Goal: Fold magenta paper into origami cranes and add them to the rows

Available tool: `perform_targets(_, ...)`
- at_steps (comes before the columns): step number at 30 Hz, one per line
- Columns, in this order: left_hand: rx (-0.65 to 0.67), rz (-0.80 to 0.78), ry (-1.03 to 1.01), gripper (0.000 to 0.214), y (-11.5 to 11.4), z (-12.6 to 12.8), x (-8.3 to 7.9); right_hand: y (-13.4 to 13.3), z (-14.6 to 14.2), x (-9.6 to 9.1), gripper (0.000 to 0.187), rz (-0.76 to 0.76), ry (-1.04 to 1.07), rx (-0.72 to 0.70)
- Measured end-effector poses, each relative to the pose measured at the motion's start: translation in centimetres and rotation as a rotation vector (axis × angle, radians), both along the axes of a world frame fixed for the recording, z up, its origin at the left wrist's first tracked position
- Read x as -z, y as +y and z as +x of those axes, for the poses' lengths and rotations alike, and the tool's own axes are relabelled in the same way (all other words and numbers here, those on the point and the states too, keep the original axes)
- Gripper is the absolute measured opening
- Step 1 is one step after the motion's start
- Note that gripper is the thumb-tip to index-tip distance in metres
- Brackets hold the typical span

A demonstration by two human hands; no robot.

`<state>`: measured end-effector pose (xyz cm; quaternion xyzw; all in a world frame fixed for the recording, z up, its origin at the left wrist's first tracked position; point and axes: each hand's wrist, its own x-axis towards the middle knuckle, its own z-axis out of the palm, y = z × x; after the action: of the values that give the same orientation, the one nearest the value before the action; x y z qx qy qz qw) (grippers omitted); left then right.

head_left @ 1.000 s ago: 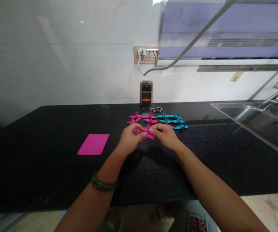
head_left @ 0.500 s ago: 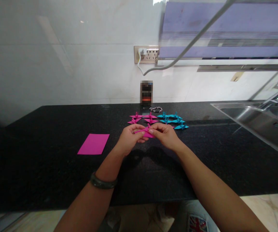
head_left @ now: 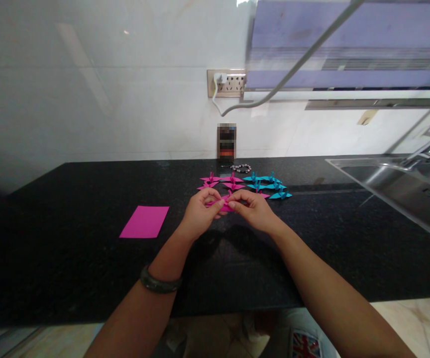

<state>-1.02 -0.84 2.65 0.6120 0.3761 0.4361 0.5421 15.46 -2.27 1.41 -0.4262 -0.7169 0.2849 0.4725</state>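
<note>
Between my two hands is a folded piece of pink origami paper (head_left: 227, 206), partly covered by my fingers. My left hand (head_left: 202, 209) pinches its left side between thumb and fingers. My right hand (head_left: 253, 209) is closed on its right side, thumb and forefinger together near the middle. Just behind my hands stand several pink paper cranes (head_left: 232, 179), some partly hidden by my fingers. To their right are several blue paper cranes (head_left: 275, 186). A flat pink paper sheet (head_left: 145, 222) lies to the left of my left hand.
The black countertop (head_left: 69, 268) runs up to a tiled wall. Behind the cranes lie a beaded bracelet (head_left: 241, 168) and an upright dark object (head_left: 226, 142), blurred out. A steel sink (head_left: 382, 186) is at the right. A grey cable (head_left: 293, 69) hangs from the socket (head_left: 227, 83).
My fingers have shifted slightly on the folded pink paper, and the right hand has moved a little to the left. The cranes and the flat sheet stay where they were.
</note>
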Motion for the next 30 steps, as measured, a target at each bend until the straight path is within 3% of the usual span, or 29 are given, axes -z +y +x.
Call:
perform_targets(14, -0.026, 0.094, 0.067, 0.029, 0.4, 0.0, 0.4, 0.1, 0.1, -0.2, 0.006, 0.193, -0.137, 0.018)
perform_targets(19, -0.049, 0.201, 0.162, 0.031, 0.7, -0.1, 0.8, 0.1, 0.0, -0.1, 0.007, 0.217, -0.149, 0.038)
perform_targets(30, -0.098, 0.259, 0.243, 0.024, 0.6, -0.3, 1.0, -0.2, -0.3, -0.2, 0.012, 0.183, -0.152, 0.010)
